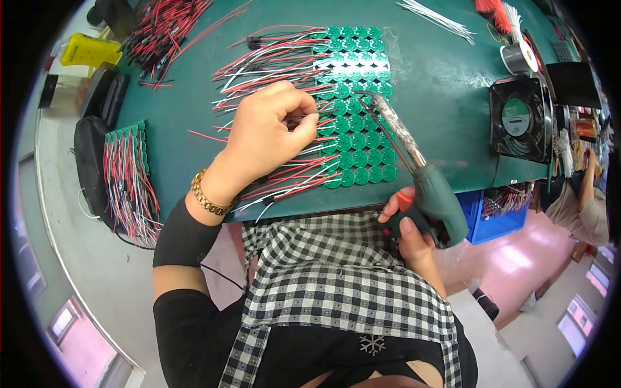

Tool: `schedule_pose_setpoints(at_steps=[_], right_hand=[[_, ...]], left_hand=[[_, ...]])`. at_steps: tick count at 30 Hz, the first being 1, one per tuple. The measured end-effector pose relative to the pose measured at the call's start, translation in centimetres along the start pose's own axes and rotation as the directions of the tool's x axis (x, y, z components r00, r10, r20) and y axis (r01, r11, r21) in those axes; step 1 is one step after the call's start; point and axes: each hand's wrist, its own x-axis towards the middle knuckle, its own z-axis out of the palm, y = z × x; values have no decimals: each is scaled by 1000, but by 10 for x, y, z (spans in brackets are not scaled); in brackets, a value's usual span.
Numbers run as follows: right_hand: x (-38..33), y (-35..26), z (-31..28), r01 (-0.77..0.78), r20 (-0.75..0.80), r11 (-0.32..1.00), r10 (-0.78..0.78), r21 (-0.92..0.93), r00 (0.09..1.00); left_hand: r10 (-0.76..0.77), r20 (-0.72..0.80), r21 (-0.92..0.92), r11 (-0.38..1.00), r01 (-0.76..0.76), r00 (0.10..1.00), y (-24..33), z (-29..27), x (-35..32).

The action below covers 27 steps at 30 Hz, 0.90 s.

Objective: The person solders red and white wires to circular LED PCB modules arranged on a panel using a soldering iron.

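Note:
A panel of round green circuit boards (367,139) lies on the table, with red, white and black wires (284,174) running off its left side. Over those wires is my left hand (272,129), thumb and forefinger pinched on a thin wire (316,117) beside the panel's left edge. My right hand (409,226) is closed round the dark green grip of a soldering gun (441,205), below the panel's right corner. The gun's barrel slants up and left, its thin tip above the boards in the upper half. Whether the tip touches a board, I cannot tell.
A second wired board panel (129,168) hangs over a black case at left. Red wires (162,35) are heaped at the back left. A solder spool (519,58) and black fan (521,119) stand at right, above a blue bin (497,223). Another person (582,204) is far right.

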Motion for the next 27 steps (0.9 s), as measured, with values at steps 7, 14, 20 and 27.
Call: schedule_pose_setpoints(at_steps=[7, 14, 20, 27], right_hand=[[-14, 10, 2, 31, 57, 967, -17, -253, 998], [-3, 6, 11, 78, 83, 968, -59, -241, 995], [1, 6, 13, 95, 87, 967, -76, -238, 993], [5, 4, 18, 97, 51, 977, -89, -192, 995]], left_hand=[[9, 8, 52, 999, -10, 1000, -11, -4, -4], [11, 42, 15, 1000, -12, 999, -16, -5, -2], [-48, 48, -12, 999, 49, 998, -16, -7, -1], [-44, 87, -16, 999, 45, 995, -21, -5, 0]])
